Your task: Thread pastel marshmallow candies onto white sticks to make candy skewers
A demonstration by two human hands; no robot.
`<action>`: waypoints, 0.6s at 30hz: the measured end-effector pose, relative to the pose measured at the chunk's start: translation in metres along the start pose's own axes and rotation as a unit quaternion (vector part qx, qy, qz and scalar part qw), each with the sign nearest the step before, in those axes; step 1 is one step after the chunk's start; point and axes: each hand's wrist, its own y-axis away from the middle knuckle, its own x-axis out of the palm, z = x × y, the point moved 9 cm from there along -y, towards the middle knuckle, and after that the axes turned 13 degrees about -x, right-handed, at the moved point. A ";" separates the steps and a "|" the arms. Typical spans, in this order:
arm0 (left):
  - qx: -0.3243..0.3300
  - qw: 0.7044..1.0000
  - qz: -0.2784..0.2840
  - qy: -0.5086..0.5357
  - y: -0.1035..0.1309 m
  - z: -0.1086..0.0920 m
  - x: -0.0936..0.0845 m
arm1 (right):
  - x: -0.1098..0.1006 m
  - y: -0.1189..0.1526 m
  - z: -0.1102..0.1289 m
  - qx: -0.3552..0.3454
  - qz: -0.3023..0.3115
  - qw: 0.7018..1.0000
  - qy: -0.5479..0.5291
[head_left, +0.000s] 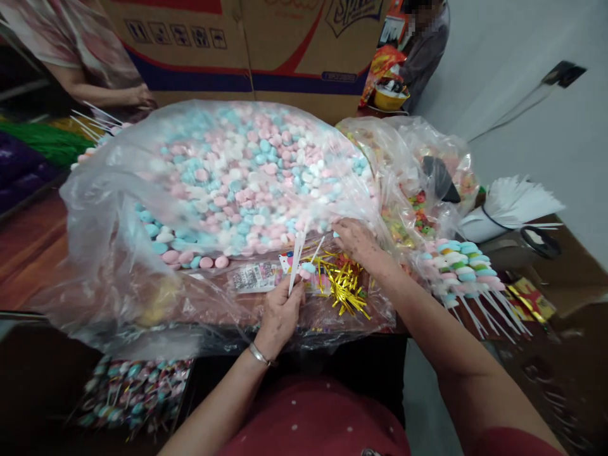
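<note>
My left hand [281, 311] is closed around several thin white sticks [295, 259] that point upward. One stick leans to the right and has pink and blue marshmallows [308, 271] threaded on its lower part. My right hand [357, 240] is at the near right edge of a big clear plastic bag [109, 196], its fingers bent and closed on a small blue marshmallow [335, 234], mostly hidden. Pink, blue and white marshmallows [247, 183] fill the bag. Between my hands lie gold twist ties [349, 288] and printed packaging [254, 277].
Finished marshmallow skewers [463, 269] lie right, near a holder of white sticks [517, 202]. Another bag [413, 202] holds colourful sweets. Below the table's left side is a box of wrapped skewers [135, 392]. A large carton [251, 57] stands behind; two people are beyond.
</note>
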 end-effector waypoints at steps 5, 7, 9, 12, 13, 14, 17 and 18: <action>-0.003 1.000 -0.002 -0.007 0.001 -0.003 -0.001 | 0.004 0.000 0.011 -0.050 -0.008 0.998 -0.028; -0.007 1.000 -0.006 -0.009 0.002 -0.005 -0.002 | 0.000 -0.001 0.010 -0.048 -0.023 0.998 -0.042; -0.015 1.000 -0.007 -0.006 0.003 -0.005 -0.002 | -0.007 0.000 0.002 -0.010 -0.057 0.996 -0.070; -0.022 1.000 -0.007 -0.004 0.003 -0.003 -0.002 | -0.016 0.004 -0.011 0.048 -0.092 0.990 -0.092; -0.023 1.000 -0.009 -0.006 0.003 -0.003 -0.002 | -0.016 0.004 -0.010 0.038 -0.090 0.992 -0.086; -0.021 1.000 -0.012 -0.008 0.003 -0.002 -0.003 | -0.016 0.004 -0.005 0.014 -0.083 0.993 -0.077; -0.019 1.000 -0.012 -0.013 0.003 -0.003 -0.003 | -0.010 0.004 0.016 -0.064 -0.051 0.995 -0.057; -0.020 1.000 -0.010 -0.014 0.003 -0.004 -0.002 | -0.006 0.004 0.021 -0.075 -0.036 0.995 -0.049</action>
